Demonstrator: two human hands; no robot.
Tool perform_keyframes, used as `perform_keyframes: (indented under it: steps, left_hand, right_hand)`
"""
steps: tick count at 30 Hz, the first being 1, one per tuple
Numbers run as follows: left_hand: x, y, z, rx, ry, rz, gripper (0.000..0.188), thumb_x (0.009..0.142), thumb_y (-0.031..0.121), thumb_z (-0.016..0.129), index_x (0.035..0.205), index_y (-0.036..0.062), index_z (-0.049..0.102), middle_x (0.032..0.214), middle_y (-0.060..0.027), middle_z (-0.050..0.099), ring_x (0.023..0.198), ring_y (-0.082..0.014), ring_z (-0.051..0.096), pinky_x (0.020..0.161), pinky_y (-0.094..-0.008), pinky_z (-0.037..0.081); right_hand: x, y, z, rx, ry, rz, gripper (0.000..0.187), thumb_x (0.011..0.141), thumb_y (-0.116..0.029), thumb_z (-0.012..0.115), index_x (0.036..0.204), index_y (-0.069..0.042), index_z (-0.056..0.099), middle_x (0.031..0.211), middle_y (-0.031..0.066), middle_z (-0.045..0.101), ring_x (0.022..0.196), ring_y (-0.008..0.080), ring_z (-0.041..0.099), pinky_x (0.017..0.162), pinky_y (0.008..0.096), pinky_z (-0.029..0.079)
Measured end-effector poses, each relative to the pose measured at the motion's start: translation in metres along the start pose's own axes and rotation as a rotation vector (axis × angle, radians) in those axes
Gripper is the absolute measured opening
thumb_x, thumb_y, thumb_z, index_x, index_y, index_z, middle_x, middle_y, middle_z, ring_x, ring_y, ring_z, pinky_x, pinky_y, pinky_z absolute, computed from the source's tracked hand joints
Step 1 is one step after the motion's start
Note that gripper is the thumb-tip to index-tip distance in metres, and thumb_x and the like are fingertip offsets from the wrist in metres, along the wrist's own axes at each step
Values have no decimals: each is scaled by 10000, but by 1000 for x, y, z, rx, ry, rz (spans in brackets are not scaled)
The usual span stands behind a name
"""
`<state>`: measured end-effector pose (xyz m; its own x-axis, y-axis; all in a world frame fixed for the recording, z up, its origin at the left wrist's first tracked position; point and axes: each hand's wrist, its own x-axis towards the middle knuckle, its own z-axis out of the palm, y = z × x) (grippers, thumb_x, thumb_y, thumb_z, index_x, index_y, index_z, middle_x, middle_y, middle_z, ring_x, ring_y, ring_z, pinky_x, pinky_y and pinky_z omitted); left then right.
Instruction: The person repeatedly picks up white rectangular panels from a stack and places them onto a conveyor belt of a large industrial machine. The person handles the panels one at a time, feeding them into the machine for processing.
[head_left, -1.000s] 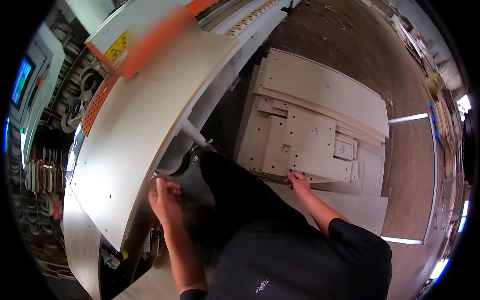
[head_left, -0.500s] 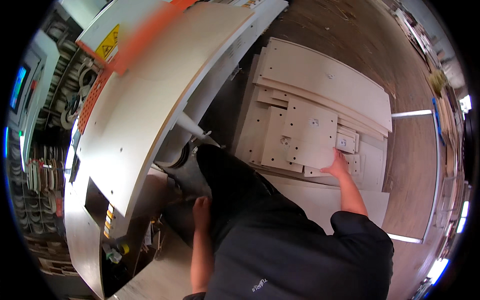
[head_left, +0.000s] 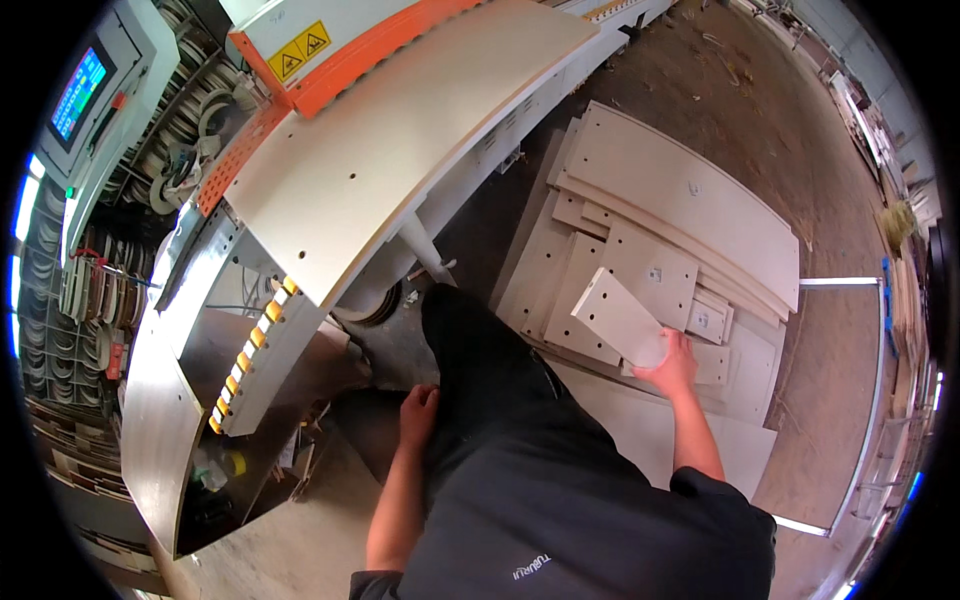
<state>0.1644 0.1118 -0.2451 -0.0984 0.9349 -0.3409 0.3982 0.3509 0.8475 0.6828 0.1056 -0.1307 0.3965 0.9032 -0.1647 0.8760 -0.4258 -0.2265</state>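
My right hand (head_left: 674, 362) grips the near end of a small pale rectangular panel (head_left: 622, 318), which has dark round holes along its far edge. It is tilted over the panel stack. Beneath it lie several pale drilled panels of differing sizes, among them a squarish panel (head_left: 655, 262) with a small label. A larger panel (head_left: 690, 190) lies at the far side of the stack. My left hand (head_left: 419, 408) hangs by my left thigh with its fingers curled closed, and nothing shows in it.
At left, a long pale board (head_left: 400, 130) lies on a machine with an orange guard (head_left: 370, 45) and yellow-and-white rollers (head_left: 255, 345). A control screen (head_left: 80, 92) stands far left, near racks of coiled edging strips (head_left: 100, 290). A metal floor frame (head_left: 878, 380) lies right.
My right hand has taken hold of the small panel and tilted it up off the stack. The long board has advanced along the machine, exposing the rollers. The view has shifted.
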Motion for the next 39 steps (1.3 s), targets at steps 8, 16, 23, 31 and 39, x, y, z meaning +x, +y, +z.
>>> perform_keyframes:
  steps: [8,16,23,31,39]
  left_hand:
    - [-14,42,1,53,9,65,260,960,214,708,1153,39,711,999,-136,758,964,-251,730,878,-372,552]
    - [-60,214,-39,245,-55,693,723,686,239,941,1299,87,589,1538,-168,498,1424,-395,463,1145,-475,435]
    - [-70,207,-73,251,13,702,714,545,234,980,1114,112,566,1456,-233,501,1332,-423,502,1049,-494,482]
    - [-104,200,-150,451,265,733,645,491,290,952,1017,134,614,1320,-206,562,1228,-416,535,1002,-533,456]
    - [-114,239,-268,721,603,592,566,537,199,909,999,112,594,1318,-185,574,1223,-403,541,1008,-513,468]
  right_hand:
    - [9,-113,-45,810,33,-354,990,575,-317,976,1372,-104,429,1399,107,507,1342,265,502,1024,438,541]
    - [-5,-219,-28,1201,-503,-952,1014,677,-376,987,1488,-32,486,1456,131,553,1342,281,530,1141,415,425]
    - [-37,-281,-21,1378,-863,-1070,1076,699,-401,964,1552,-53,409,1551,141,477,1434,308,466,1187,429,384]
    - [-23,-281,59,589,-428,-1456,845,740,-362,944,1432,-50,574,1415,128,619,1322,294,570,1124,422,438]
    - [-29,-265,75,903,-689,-835,622,813,-265,883,1315,-48,585,1196,110,735,1033,199,726,943,344,571]
